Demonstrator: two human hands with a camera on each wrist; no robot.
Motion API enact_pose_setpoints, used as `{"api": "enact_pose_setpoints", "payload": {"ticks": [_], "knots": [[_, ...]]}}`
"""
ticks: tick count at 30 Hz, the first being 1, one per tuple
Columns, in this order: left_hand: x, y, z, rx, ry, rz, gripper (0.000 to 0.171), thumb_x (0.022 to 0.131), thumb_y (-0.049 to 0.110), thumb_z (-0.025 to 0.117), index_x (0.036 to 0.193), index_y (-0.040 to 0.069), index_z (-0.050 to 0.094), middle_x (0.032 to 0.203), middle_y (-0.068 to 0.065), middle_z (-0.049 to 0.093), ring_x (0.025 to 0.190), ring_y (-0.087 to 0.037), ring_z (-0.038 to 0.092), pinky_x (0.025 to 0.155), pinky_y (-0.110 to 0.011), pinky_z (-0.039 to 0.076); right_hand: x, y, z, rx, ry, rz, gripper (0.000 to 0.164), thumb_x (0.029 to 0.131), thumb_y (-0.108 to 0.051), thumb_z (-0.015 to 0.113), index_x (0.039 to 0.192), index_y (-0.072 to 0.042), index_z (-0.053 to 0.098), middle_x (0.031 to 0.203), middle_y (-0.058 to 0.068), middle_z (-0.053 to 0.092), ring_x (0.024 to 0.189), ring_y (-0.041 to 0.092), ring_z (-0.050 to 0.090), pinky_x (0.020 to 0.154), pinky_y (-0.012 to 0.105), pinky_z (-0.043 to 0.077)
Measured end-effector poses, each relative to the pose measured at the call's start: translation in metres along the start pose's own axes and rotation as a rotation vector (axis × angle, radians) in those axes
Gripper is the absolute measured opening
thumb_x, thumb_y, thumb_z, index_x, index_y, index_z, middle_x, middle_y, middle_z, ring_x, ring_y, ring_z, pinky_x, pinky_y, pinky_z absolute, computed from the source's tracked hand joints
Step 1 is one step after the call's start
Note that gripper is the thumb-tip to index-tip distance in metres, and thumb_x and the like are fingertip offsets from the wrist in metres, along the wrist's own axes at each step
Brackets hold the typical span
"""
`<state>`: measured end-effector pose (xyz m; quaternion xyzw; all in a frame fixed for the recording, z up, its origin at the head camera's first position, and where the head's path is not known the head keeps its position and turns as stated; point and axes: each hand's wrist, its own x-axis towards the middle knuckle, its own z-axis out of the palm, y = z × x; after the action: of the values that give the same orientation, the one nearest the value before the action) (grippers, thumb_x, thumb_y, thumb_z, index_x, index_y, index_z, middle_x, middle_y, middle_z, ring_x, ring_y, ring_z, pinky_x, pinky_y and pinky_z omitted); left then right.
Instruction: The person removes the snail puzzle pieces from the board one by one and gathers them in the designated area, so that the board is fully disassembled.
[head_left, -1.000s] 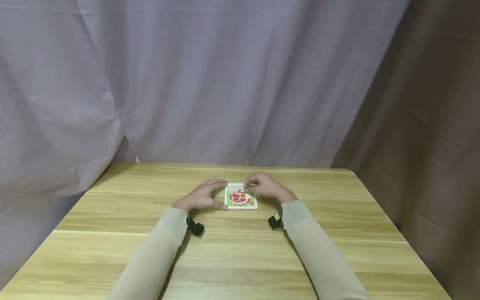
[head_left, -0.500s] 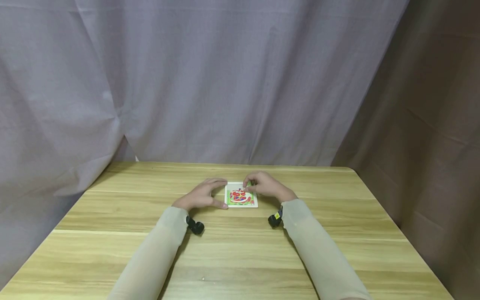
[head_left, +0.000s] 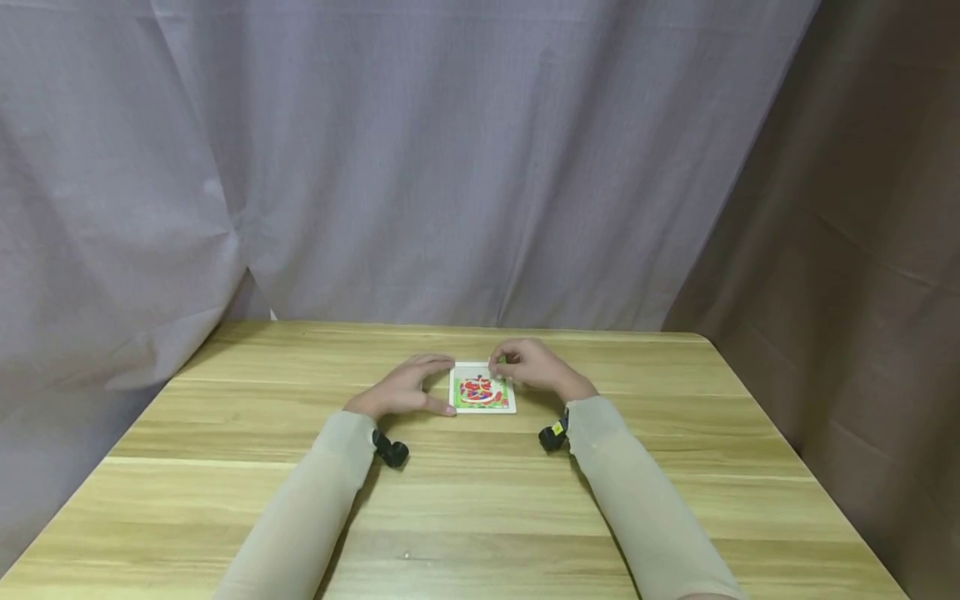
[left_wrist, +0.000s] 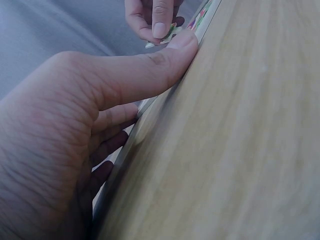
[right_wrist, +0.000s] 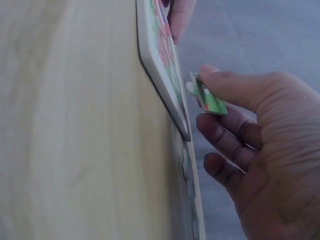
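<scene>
The left hand (head_left: 403, 390), spread wide, touches the left side of the puzzle board (head_left: 483, 411); the right hand (head_left: 536, 367) pinches a puzzle piece (right_wrist: 215, 103) (mostly green) between thumb and fingers, far right.

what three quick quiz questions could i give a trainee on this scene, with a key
1. Multiple choice: what does the right hand pinch?
a) a pencil
b) a green puzzle piece
c) a spoon

2. True or false: in the head view, the left hand touches the right edge of the puzzle tray.

3. Which view shows flat pieces lying on the table beside the puzzle tray?

Key: 1. b. 2. False; the left hand is at the left edge. 3. The right wrist view.
</scene>
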<state>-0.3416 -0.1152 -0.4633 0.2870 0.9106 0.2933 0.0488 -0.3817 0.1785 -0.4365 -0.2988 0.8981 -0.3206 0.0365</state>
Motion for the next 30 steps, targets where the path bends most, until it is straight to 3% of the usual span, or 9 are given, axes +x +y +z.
{"api": "enact_pose_setpoints", "payload": {"ticks": [8,14,19,22,30], "knots": [[-0.001,0.002,-0.002,0.0,-0.004,-0.008,0.101,0.08,0.057,0.085,0.162,0.014,0.043,0.171,-0.01,0.038,0.16,-0.036,0.03,0.129,-0.067,0.023,-0.002,0.001,-0.005,-0.003,0.03,-0.007,0.017,0.103,-0.027,0.07,0.11,-0.015,0.078,0.114,0.004,0.078,0.109,0.024,0.069,0.103,0.05,0.057],[-0.001,0.003,-0.002,-0.003,-0.008,-0.013,0.102,0.08,0.056,0.085,0.162,0.014,0.043,0.171,-0.01,0.037,0.16,-0.036,0.029,0.13,-0.066,0.022,-0.008,0.009,-0.011,0.001,0.081,0.017,0.02,0.103,-0.029,0.07,0.111,-0.014,0.08,0.107,0.003,0.076,0.099,0.019,0.067,0.093,0.041,0.059],[-0.002,0.003,-0.002,0.0,-0.012,-0.009,0.102,0.081,0.056,0.085,0.162,0.014,0.042,0.171,-0.01,0.037,0.16,-0.036,0.029,0.13,-0.066,0.021,-0.017,0.022,-0.02,0.013,0.119,0.038,0.023,0.103,-0.031,0.07,0.111,-0.013,0.08,0.103,0.002,0.076,0.096,0.019,0.068,0.088,0.039,0.059],[-0.002,0.003,-0.002,0.003,-0.01,-0.002,0.101,0.081,0.056,0.085,0.162,0.013,0.043,0.171,-0.01,0.037,0.16,-0.036,0.03,0.13,-0.065,0.022,-0.025,0.032,-0.027,0.014,0.149,0.06,0.023,0.103,-0.031,0.07,0.111,-0.012,0.08,0.106,0.004,0.077,0.1,0.022,0.069,0.093,0.043,0.058],[-0.005,0.002,-0.002,-0.001,-0.015,0.017,0.101,0.082,0.056,0.084,0.162,0.012,0.042,0.171,-0.011,0.038,0.159,-0.037,0.031,0.13,-0.066,0.022,-0.053,0.069,-0.047,0.017,0.239,0.187,0.025,0.104,-0.034,0.068,0.113,-0.013,0.08,0.116,0.01,0.077,0.105,0.026,0.068,0.094,0.042,0.053]]}}
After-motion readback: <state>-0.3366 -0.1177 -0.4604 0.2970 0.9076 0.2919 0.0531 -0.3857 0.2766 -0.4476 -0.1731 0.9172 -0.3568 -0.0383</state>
